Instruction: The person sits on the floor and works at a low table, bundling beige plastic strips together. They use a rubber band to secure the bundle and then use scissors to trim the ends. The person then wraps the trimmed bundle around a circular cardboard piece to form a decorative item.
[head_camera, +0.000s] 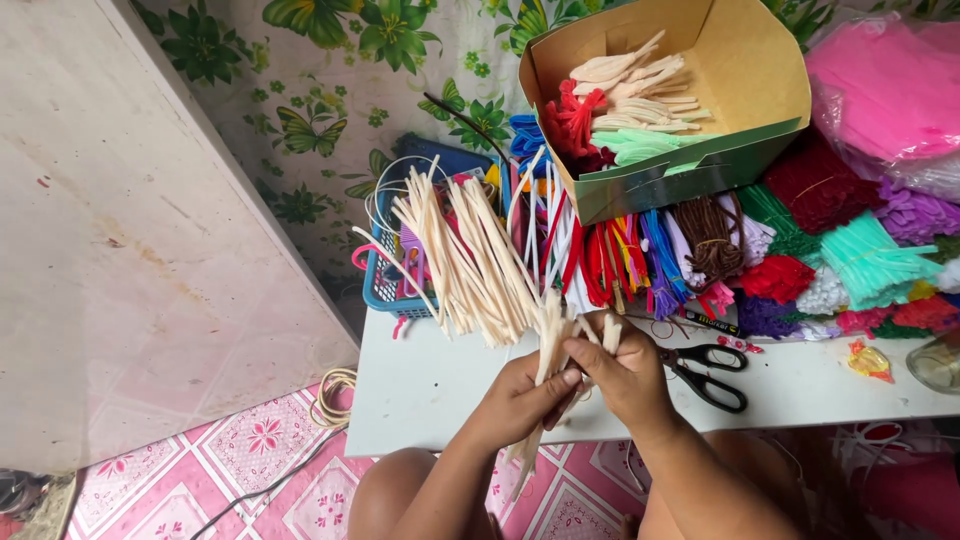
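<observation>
Head-cam view looking down at two bare hands over a white tabletop (440, 385). Left hand (520, 400) is wrapped shut around a bundle of cream pipe cleaners (470, 265), fuzzy thin stems that fan upward and outward w/ shorter ends hanging below the fist. Right hand (625, 370) touches the left, fingers curled & pinching the same stems near the top of the grip. Just right of the hands lie black-handled scissors (712, 372) on the table. Behind: a blue plastic basket (385, 290), a row of fuzzy stems in red, blue, purple, brown, green, and a tilted cardboard box (745, 70) holding cream, red & mint pieces. Pink patterned floor tiles (260, 460) below.
</observation>
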